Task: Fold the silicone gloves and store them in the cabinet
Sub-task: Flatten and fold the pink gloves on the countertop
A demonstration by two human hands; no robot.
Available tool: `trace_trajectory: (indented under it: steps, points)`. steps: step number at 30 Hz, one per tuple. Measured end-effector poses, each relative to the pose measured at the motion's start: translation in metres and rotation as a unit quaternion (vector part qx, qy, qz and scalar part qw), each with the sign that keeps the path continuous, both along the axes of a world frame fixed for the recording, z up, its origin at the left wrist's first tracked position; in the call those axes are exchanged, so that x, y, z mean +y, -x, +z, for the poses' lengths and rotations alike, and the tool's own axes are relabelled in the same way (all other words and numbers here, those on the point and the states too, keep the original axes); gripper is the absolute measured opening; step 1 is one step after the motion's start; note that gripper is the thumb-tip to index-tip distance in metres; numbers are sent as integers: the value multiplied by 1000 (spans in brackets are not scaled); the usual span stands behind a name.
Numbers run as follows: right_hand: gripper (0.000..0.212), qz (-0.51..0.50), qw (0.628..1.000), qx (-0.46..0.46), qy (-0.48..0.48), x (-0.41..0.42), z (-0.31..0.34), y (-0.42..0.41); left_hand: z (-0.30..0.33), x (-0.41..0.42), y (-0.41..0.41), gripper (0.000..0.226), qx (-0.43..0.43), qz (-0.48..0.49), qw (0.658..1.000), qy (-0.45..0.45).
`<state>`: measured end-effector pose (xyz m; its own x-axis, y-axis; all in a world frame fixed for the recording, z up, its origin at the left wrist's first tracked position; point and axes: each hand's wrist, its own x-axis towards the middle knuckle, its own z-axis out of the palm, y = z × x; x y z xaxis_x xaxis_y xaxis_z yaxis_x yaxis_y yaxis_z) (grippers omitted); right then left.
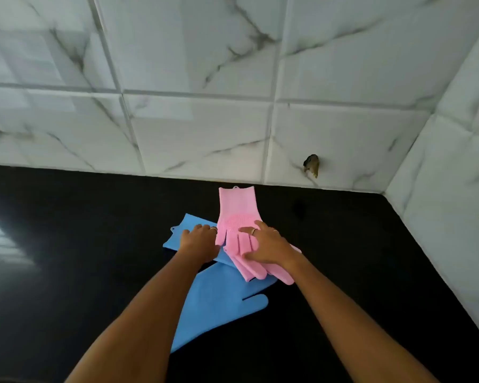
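Observation:
Several silicone gloves lie on a black countertop (357, 244). A pink glove (237, 214) points its cuff toward the wall, its fingers toward me. A second pink glove (271, 272) lies under it, fingers sticking out. One blue glove (219, 299) lies flat nearest me, thumb to the right. Another blue glove (177, 233) lies further left, partly covered. My right hand (268, 244) rests flat on the pink gloves' fingers with fingers spread. My left hand (201, 241) presses on the far blue glove beside the pink one, fingers curled. No cabinet is in view.
White marble-look wall tiles (199, 128) rise behind the counter and along the right side, forming a corner at the back right. A small dark hole or chipped spot (311, 165) marks the back wall just above the counter.

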<state>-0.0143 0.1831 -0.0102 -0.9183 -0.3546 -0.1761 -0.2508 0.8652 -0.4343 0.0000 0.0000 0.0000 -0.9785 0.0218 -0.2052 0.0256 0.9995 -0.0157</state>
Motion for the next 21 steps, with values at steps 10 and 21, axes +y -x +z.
trace_trajectory:
  steps: [10, 21]
  points:
    - [20, -17, 995, 98, -24, -15, -16, 16, -17, -1, -6, 52, 22, 154, 955, -253]
    - [18, -173, 930, -49, 320, -19, 58, 32, 22, 8, -25, 26, -79, 269, 801, -528]
